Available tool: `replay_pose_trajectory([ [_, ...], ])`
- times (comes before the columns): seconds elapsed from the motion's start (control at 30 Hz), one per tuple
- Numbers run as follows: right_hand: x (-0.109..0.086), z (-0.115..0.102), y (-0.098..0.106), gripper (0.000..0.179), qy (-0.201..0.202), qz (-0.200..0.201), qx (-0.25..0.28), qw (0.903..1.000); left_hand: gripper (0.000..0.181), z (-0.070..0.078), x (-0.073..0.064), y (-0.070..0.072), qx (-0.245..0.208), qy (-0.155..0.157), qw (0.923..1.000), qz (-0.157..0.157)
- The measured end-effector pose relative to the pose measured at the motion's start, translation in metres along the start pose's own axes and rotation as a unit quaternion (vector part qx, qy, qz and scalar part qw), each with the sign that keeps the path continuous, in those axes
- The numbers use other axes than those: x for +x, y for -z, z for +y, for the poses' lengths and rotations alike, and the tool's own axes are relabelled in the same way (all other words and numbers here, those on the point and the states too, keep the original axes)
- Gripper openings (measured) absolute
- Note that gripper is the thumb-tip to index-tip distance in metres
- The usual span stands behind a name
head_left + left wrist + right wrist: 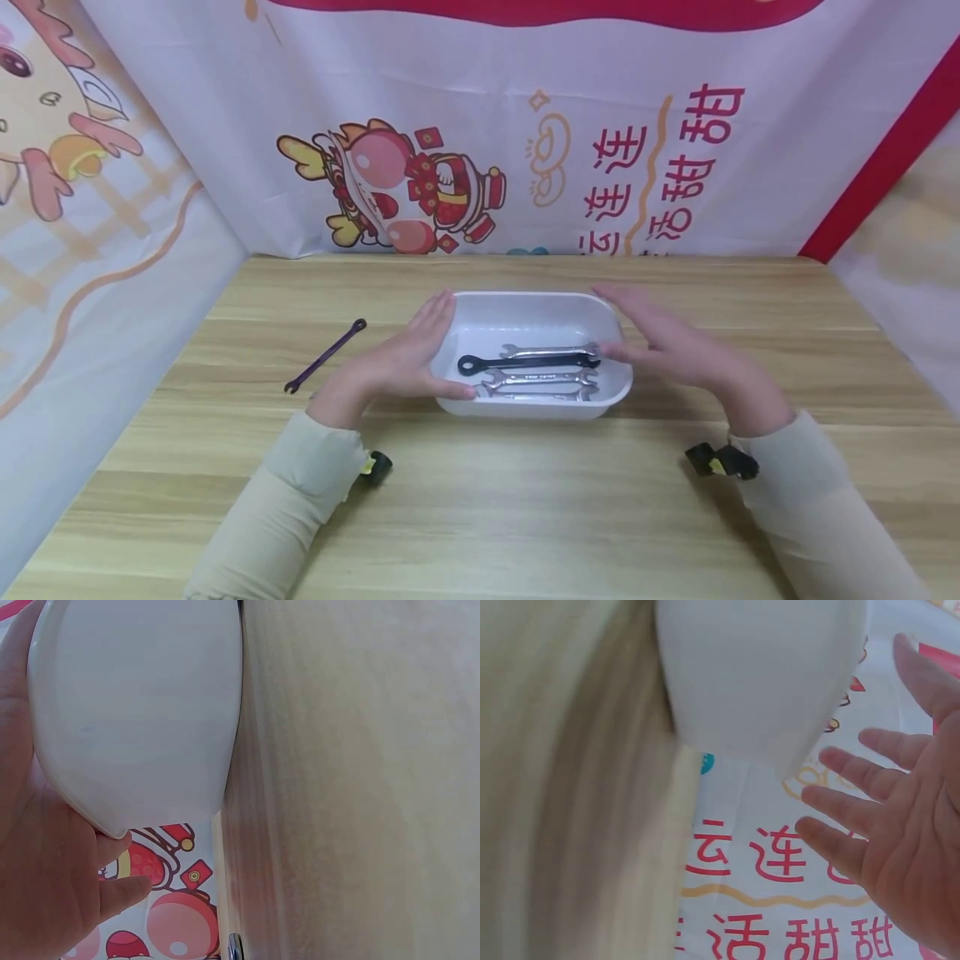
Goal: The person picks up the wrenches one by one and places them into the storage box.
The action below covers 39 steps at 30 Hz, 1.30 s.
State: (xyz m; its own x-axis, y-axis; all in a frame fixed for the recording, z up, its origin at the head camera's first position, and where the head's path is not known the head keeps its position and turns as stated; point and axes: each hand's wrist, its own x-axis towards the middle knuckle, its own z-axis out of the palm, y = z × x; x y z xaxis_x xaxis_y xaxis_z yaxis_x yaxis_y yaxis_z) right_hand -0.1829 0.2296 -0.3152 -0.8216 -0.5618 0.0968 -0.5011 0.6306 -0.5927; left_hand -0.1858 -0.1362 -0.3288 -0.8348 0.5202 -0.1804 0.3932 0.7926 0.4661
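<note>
A white plastic tray stands on the table. Inside it lie a black wrench and several silver wrenches. At the tray's left end my left hand holds the rim, its thumb over the front edge and its fingers along the outside. The left wrist view shows this hand against the tray's rim. My right hand is by the right end with its fingers spread. In the right wrist view, a gap separates that hand from the tray.
A dark purple wrench lies on the wooden table, left of my left hand. Behind the table's back edge hangs a printed cloth with cartoon figures and red characters. More printed cloth closes off the left side.
</note>
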Motion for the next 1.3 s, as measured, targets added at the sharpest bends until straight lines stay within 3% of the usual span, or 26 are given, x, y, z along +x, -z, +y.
replay_pose_trajectory([
  [0.2,-0.006,-0.002,-0.01,0.093,-0.051,-0.051,0.005,0.9974,0.135,-0.001,0.0,0.0,-0.002,-0.001,1.0,0.0],
  [0.37,-0.008,-0.001,-0.014,0.106,-0.051,-0.079,-0.017,0.9954,0.136,0.0,0.001,0.001,-0.001,-0.001,1.0,0.0],
  [0.57,-0.009,0.003,-0.016,0.134,-0.039,-0.102,-0.014,0.9939,0.137,0.001,0.003,0.002,0.002,-0.006,1.0,0.002],
  [0.9,-0.007,0.001,-0.025,0.137,-0.05,-0.103,-0.02,0.9932,0.135,-0.003,-0.001,0.001,-0.002,0.004,1.0,-0.001],
  [1.13,-0.01,0.001,-0.027,0.138,-0.062,-0.102,-0.01,0.9928,0.1,-0.01,-0.009,0.017,-0.075,0.002,0.9972,-0.005],
  [1.3,-0.011,0.001,-0.025,0.138,-0.065,-0.104,-0.011,0.9924,0.081,-0.021,-0.019,0.029,-0.107,0.014,0.9941,0.015],
])
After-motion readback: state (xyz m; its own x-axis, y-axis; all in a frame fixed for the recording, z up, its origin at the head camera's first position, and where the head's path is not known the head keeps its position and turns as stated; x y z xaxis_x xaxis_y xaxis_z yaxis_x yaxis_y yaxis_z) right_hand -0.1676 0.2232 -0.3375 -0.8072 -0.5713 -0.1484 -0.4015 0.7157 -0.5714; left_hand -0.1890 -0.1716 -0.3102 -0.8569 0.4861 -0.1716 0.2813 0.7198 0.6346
